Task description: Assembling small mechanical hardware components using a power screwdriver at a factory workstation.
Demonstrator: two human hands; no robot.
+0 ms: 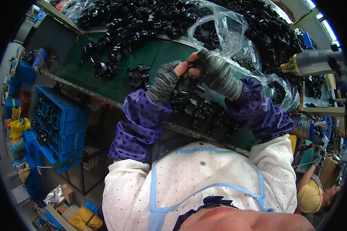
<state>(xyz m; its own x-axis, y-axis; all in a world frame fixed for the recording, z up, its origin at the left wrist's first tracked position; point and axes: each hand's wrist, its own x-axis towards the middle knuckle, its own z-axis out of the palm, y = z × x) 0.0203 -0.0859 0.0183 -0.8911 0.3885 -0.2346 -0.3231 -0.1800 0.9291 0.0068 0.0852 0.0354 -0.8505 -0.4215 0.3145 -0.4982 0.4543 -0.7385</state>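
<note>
My left hand [166, 80] and my right hand [216, 71] meet over the green worktop [160, 54], both in grey fingerless gloves. Their fingers are closed around a small black part [191, 67]. Most of it is hidden by the fingers, so its exact kind cannot be made out. Below my hands, close to the table's near edge, lies a cluster of black molded parts [198, 109]. Another short stack of black parts [138, 75] rests just left of my left hand.
Black parts [131, 25] are heaped across the far side, with clear plastic bags [239, 34] among them. A metal cylindrical tool with a brass-coloured end [312, 63] juts in from the right. Blue crates [71, 125] stand at the left. Another person [312, 190] is at lower right.
</note>
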